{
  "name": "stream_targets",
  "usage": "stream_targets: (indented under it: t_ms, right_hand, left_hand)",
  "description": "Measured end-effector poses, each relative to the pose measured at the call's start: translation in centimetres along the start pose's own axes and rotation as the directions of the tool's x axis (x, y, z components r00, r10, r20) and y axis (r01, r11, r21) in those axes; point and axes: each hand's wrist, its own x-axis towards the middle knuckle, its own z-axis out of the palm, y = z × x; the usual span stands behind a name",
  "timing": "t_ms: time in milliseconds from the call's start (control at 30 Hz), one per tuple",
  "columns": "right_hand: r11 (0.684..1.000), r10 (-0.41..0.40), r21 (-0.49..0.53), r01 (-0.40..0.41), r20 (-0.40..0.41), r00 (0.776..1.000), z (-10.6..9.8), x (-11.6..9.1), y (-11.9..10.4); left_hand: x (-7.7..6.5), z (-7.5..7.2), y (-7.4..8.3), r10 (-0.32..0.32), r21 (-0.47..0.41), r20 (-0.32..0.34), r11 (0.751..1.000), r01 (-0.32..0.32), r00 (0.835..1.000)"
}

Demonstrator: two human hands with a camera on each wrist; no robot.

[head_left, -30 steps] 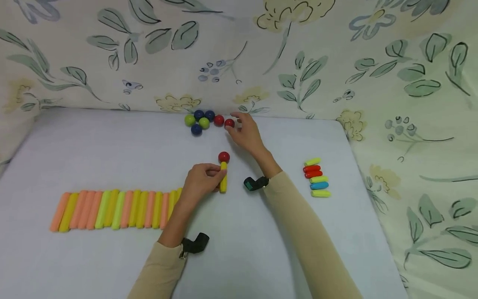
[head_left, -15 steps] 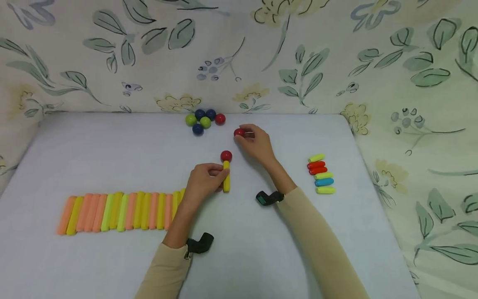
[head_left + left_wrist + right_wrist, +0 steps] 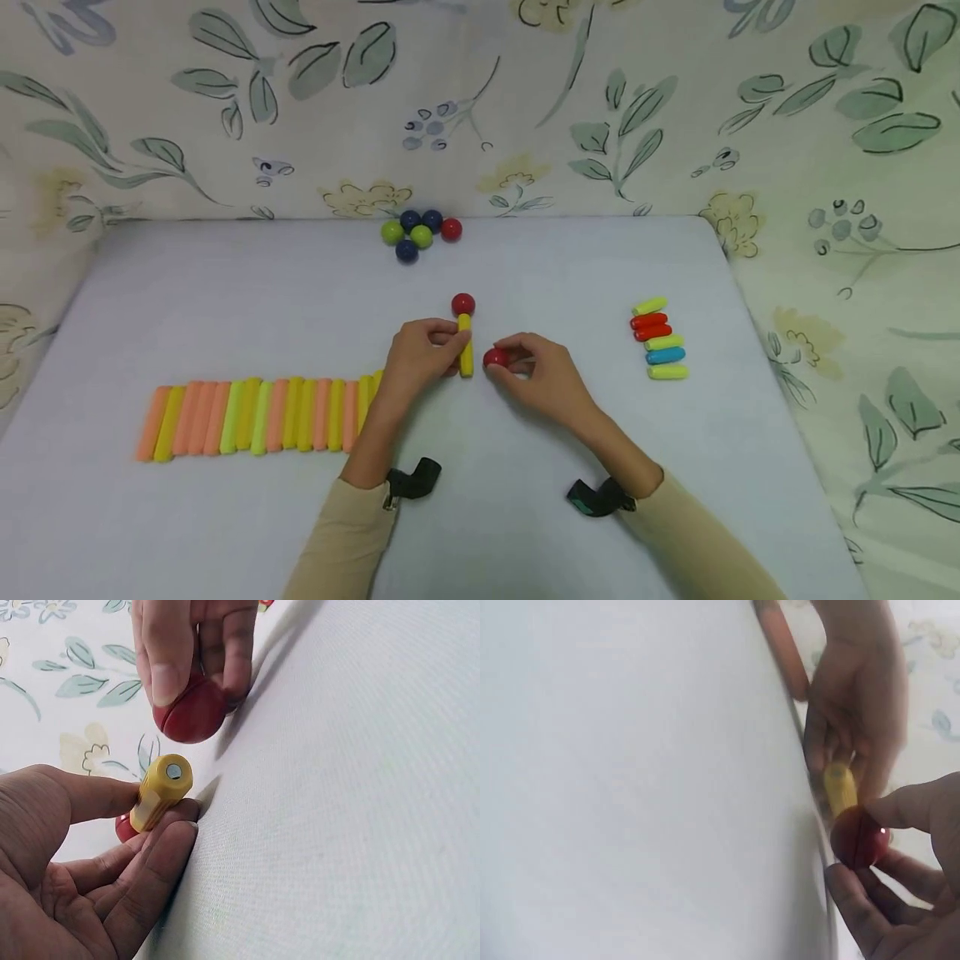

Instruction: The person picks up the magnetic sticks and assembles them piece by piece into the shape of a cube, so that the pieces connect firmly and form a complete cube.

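Observation:
My left hand point(image 3: 427, 354) pinches a yellow stick point(image 3: 467, 357) between thumb and fingers. A red ball point(image 3: 463, 304) sits at the stick's far end. In the left wrist view the near end of the yellow stick point(image 3: 163, 791) shows a small round metallic spot, and part of the ball at its far end peeks out below. My right hand point(image 3: 551, 379) holds a second red ball point(image 3: 495, 358) by the fingertips, just right of the stick's near end. A gap separates that ball point(image 3: 193, 712) from the stick in the left wrist view.
To the left lies a row of salmon, yellow and lime sticks point(image 3: 247, 417), partly behind the left forearm. Several blue, green and red balls point(image 3: 408, 233) cluster at the table's back edge. Short yellow, red and blue sticks point(image 3: 660, 340) lie in a column at right.
My right hand has taken a red ball from the cluster at the back and brought it toward me, beside the yellow stick. The left hand keeps its hold on the stick.

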Motion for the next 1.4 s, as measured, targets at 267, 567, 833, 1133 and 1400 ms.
stream_targets:
  t_ms: [267,567,833,1133,1400]
  right_hand:
    - [0.998,-0.063,-0.005,0.063,0.015,0.998,1.9,-2.3,-1.1]
    - [0.997,-0.078,0.004,0.078,0.013,0.997,2.7,-2.3,-1.6]
    - [0.995,-0.097,-0.012,0.097,-0.002,0.995,2.6,-2.3,-1.5]
    - [0.996,-0.091,-0.020,0.090,-0.049,0.995,0.6,0.6,-1.0]
    - [0.999,0.023,-0.035,-0.024,-0.027,0.999,-0.5,4.1,-1.1]
  left_hand:
    - [0.1,0.3,0.0,0.041,0.004,-0.018,0.999,-0.041,0.999]
    - [-0.1,-0.1,0.1,0.017,0.029,-0.030,0.999,-0.016,0.999]
    - [0.0,0.2,0.3,0.037,0.024,-0.019,0.999,-0.037,0.999]
    - [-0.1,0.1,0.3,0.019,0.005,-0.003,1.000,-0.019,1.000]
    - [-0.2,0.2,0.5,0.007,0.036,-0.009,0.999,-0.007,1.000]
